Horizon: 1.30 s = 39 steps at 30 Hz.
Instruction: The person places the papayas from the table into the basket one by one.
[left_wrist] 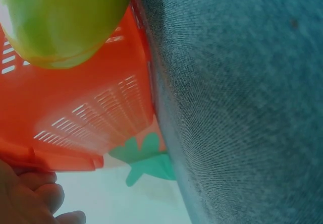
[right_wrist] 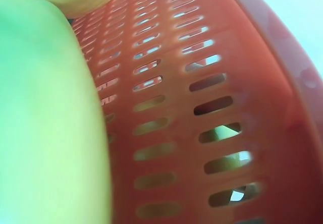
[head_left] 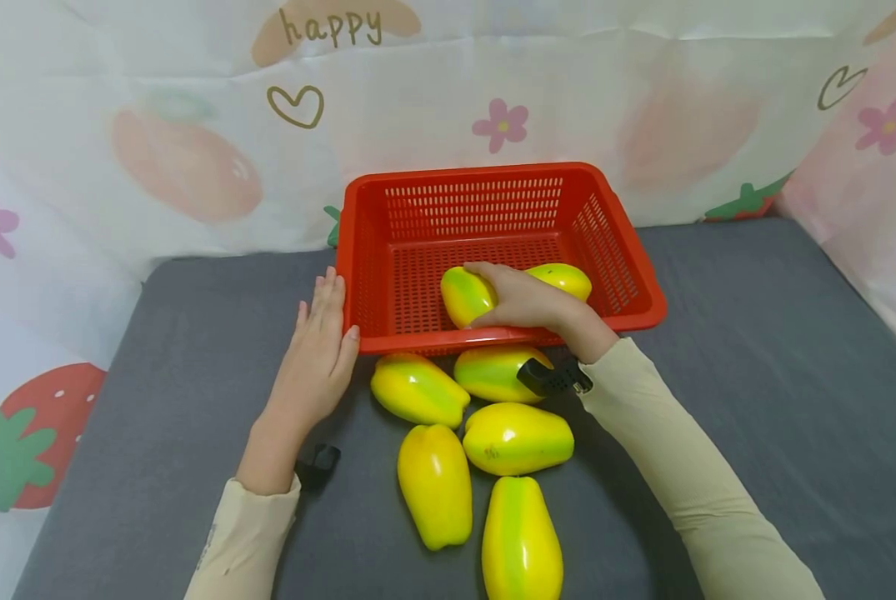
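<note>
A red plastic basket (head_left: 628, 323) with slotted walls stands at the back of the grey surface. My left hand (head_left: 312, 354) lies along its left side, fingers straight and touching the rim; its fingertips (left_wrist: 48, 196) show at the lower left of the left wrist view. Inside the basket, my right hand (head_left: 526, 300) grips a yellow-green papaya (head_left: 464, 296), thumb near the front rim and fingers over the far side. A second papaya (head_left: 568, 279) lies in the basket just beyond that hand, partly hidden by it. In the right wrist view, a blurred papaya (right_wrist: 48, 123) fills the left.
Several more papayas lie before the basket: two by its front wall (head_left: 420, 392) (head_left: 493, 372), one behind the right wrist camera (head_left: 560, 377); others (head_left: 518, 437) sit nearer. A printed cloth (head_left: 417, 108) hangs behind the basket.
</note>
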Each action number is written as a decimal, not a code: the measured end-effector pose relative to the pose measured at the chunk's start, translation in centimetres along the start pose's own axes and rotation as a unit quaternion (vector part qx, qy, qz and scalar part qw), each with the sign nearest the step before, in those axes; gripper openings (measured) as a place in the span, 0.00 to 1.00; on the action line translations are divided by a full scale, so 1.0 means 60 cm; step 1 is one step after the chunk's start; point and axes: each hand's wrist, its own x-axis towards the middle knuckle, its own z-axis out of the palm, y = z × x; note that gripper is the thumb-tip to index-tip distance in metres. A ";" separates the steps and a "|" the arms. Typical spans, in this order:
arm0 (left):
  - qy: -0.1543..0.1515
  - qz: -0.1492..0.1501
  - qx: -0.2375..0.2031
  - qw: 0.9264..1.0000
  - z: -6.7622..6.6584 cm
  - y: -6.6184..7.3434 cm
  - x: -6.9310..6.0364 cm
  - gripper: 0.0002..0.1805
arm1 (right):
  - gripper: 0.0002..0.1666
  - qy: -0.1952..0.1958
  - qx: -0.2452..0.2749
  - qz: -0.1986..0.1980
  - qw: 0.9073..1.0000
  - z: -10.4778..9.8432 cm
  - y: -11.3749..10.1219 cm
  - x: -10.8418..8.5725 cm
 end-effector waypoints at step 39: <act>0.010 0.006 -0.002 1.000 0.000 -0.001 -0.006 0.34 | 0.30 0.191 0.137 -0.291 0.927 0.029 0.047 -0.174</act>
